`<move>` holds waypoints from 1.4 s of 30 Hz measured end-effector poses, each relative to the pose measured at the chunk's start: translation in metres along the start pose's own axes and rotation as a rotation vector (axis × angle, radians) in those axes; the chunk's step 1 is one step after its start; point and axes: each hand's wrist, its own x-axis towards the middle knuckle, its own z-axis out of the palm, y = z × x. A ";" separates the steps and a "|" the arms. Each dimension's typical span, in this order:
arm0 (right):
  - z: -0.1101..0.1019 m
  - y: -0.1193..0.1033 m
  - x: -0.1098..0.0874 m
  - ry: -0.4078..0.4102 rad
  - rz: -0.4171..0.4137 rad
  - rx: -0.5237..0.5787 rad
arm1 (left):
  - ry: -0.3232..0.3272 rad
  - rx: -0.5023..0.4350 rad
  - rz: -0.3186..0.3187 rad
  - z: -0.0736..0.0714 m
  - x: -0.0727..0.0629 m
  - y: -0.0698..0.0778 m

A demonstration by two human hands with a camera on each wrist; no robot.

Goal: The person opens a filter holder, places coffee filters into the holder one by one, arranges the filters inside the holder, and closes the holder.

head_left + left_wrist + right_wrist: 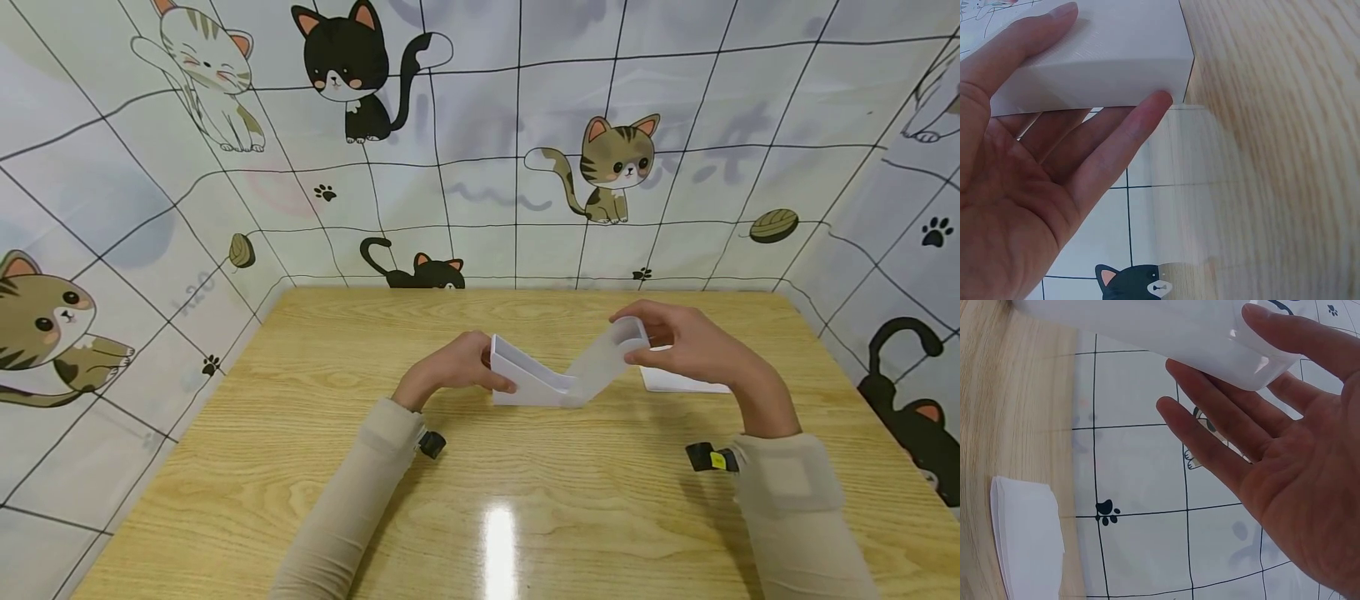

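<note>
My left hand (468,362) grips the left end of a white cardboard box (525,385), which is near the middle of the wooden table. In the left wrist view, the thumb lies over one face of the box (1116,37) and the fingers support its other side. My right hand (686,337) pinches the raised end of a translucent plastic tray (603,362). That tray slants down to the left, its lower end meeting the right end of the box. In the right wrist view, thumb and fingers take the tray's rounded corner (1235,353) from opposite sides.
Folded white paper (682,382) lies on the table (480,467) beneath and beyond the right hand. A cloth printed with cats and grid lines (480,192) hangs behind the table and along both sides. Each wrist wears a small black device.
</note>
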 end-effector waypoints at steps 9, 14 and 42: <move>-0.003 -0.001 -0.002 -0.009 0.001 -0.007 | 0.002 -0.002 0.000 0.000 -0.002 0.001; -0.003 0.001 -0.002 -0.012 0.002 -0.008 | -0.002 -0.012 0.004 0.000 -0.002 0.000; -0.009 0.011 -0.007 -0.043 0.040 0.017 | 0.001 -0.041 -0.009 0.001 -0.002 0.002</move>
